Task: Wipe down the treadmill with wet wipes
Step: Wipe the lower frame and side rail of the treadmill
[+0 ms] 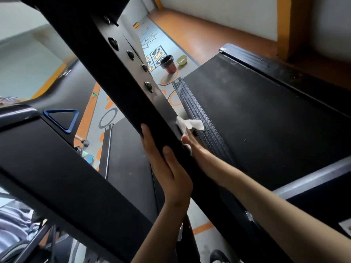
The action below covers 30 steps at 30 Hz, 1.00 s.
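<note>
Left hand (pixel 167 168) clasps the treadmill's upright post (pixel 106 76) from its left edge, thumb laid on the front face, fingers straight along the side; right forearm reaches past the post's right edge; right hand (pixel 187 141) presses a crumpled white wet wipe (pixel 191 123) against that edge, fingers mostly hidden, grip cannot be told; post matte black, flat-faced, studded with round bolts (pixel 113 43); belt (pixel 266 111) dull black, dust-speckled; side rail (pixel 201 118) ribbed.

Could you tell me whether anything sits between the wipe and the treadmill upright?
Nothing visible: the right hand holds the wet wipe straight against the upright, at its right edge; the left hand grips the opposite edge.
</note>
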{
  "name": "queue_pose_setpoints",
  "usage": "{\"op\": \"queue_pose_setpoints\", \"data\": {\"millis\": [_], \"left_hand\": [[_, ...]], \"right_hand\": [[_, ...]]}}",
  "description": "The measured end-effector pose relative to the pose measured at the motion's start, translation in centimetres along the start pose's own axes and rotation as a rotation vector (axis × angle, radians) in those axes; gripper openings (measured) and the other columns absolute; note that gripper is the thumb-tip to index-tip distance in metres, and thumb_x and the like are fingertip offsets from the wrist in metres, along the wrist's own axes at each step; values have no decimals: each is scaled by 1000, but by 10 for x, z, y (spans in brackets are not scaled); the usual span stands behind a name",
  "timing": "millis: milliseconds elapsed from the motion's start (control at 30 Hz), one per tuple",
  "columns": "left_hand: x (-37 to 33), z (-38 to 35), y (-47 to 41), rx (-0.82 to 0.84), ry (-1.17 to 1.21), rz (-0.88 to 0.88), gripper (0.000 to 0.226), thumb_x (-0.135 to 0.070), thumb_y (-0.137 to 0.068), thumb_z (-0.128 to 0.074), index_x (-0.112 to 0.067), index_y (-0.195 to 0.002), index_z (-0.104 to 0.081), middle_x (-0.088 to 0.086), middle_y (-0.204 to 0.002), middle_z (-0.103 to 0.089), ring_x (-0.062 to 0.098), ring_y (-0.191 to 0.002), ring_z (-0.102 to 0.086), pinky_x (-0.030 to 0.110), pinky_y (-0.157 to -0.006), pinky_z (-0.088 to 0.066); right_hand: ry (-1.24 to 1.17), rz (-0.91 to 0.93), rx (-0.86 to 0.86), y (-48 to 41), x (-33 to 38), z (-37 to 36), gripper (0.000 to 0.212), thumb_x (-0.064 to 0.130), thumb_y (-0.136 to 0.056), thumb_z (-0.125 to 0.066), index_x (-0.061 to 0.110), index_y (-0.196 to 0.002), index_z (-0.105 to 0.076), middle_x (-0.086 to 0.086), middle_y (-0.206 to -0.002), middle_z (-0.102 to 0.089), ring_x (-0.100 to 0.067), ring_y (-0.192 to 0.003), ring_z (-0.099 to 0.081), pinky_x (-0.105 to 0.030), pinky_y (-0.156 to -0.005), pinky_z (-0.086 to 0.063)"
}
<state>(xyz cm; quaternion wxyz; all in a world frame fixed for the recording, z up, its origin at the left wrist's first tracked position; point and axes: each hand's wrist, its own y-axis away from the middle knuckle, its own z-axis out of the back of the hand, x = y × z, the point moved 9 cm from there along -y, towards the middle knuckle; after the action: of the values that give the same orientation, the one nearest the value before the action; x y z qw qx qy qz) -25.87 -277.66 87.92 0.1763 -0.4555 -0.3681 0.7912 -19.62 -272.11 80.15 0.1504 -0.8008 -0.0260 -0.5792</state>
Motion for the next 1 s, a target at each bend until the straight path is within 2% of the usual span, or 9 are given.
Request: {"op": "queue_pose_setpoints", "data": {"millis": [67, 133, 333, 400, 500, 600, 700, 867, 1000], "left_hand": [[1, 0, 0, 4, -1, 7, 51, -6, -101, -31, -12, -149, -16, -18, -153, -20, -1, -145, -20, 16, -114, -21], [1, 0, 0, 16, 16, 27, 51, -9, -101, -30, -14, -150, -16, -12, -156, -20, 5, -146, -21, 20, -115, -22], [3, 0, 4, 26, 34, 39, 51, -8, -102, -31, -8, -151, -14, -2, -158, -18, 9, -148, -19, 24, -118, -20], [6, -3, 19, 50, 73, 88, 53, -14, -103, -31, -9, -151, -11, 3, -160, -14, 13, -149, -17, 30, -120, -20], [4, -7, 50, 110, 136, 152, 68, -44, -104, -32, -7, -153, -5, -9, -160, -6, 7, -150, -8, 21, -119, -12], [2, -9, 64, 158, 214, 197, 83, -64, -95, -35, -17, -154, -1, -22, -160, -6, 8, -150, -7, 28, -121, -13], [0, -9, 64, 163, 250, 202, 86, -65, -94, -37, -16, -155, -1, -12, -163, -5, 10, -150, -8, 32, -122, -15], [0, -7, 65, 132, 277, 221, 81, -65, -95, -28, -16, -155, -3, -1, -164, -9, 18, -150, -13, 48, -121, -17], [3, -9, 65, 123, 169, 204, 79, -54, -97, -44, -17, -154, -3, -20, -160, -9, 9, -150, -11, 27, -120, -17]], "right_hand": [[-29, 14, -38, 23, 4, -1, 84, 91, -70, -37, 51, -140, -15, 24, -158, -9, 11, -144, -5, -11, -115, -15], [-43, 25, -61, 40, 1, -2, 77, 88, -74, -39, 53, -139, -18, 22, -160, -11, 13, -143, -11, -9, -112, -20], [-67, 57, -84, 70, -16, -5, 64, 83, -78, -44, 63, -137, -28, 15, -156, -30, -4, -146, -22, -40, -123, -14], [-139, 30, -89, 76, -22, -4, 66, 86, -74, -47, 60, -135, -39, 18, -138, -44, -6, -132, -39, -35, -117, -24], [-176, -31, -83, 81, -27, -3, 68, 86, -75, -43, 50, -133, -46, 30, -105, -54, 11, -102, -49, -16, -96, -40], [-114, -47, -126, 81, -28, 0, 43, 55, -99, -31, 48, -141, -31, 26, -142, -40, 4, -137, -32, -26, -121, -17], [-33, -11, -113, 79, -25, 0, 42, 32, -100, -29, 45, -139, -24, 33, -150, -19, 11, -144, -8, -18, -120, -6], [-13, -25, -81, 79, -27, 3, 44, 30, -98, -35, 45, -138, -24, 35, -147, -19, 21, -138, -11, -6, -112, -10], [-12, -108, -47, 78, -36, 13, 54, 47, -92, -44, 57, -141, -24, 31, -155, -15, 9, -142, -16, -17, -116, -20]]}}
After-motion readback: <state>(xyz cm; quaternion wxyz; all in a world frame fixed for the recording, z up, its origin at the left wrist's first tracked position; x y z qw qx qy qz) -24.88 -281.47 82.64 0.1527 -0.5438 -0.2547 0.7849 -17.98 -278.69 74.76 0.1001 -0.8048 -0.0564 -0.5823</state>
